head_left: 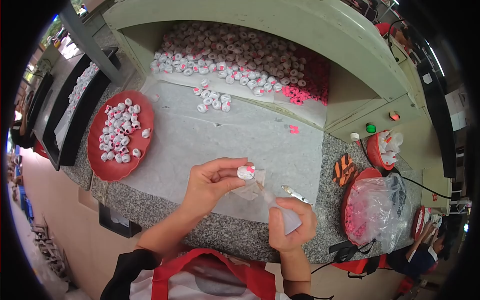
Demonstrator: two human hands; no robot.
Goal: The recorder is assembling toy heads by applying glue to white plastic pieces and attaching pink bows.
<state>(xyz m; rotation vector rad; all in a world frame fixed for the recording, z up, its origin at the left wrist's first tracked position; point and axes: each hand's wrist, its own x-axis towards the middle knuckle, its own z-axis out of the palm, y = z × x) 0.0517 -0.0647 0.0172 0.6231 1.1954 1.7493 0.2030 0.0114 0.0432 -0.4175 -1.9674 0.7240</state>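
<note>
Between its thumb and fingers my left hand (210, 182) pinches a small rounded white piece (244, 173) with a pink bow-shaped bit on it. My right hand (295, 232) is wrapped round a pale translucent squeeze bottle (290, 218). The bottle's thin nozzle points up and left, its tip close to the white piece; whether they touch I cannot tell. Beneath lies a crumpled whitish cloth or tissue (245, 192). A slim silvery tool (295, 193), perhaps tweezers, rests just beyond my right hand. Several similar white pieces (216, 102) stand farther back on the white paper sheet (185, 145).
A red scalloped plate (95, 160) of white pieces sits at left. Behind is a green metal cabinet (240, 12) holding many white pieces (225, 45) and pink bits (305, 95). At right are a plastic bag (390, 200) in a red dish, a small red basket (375, 155) and striped finger cots (344, 170).
</note>
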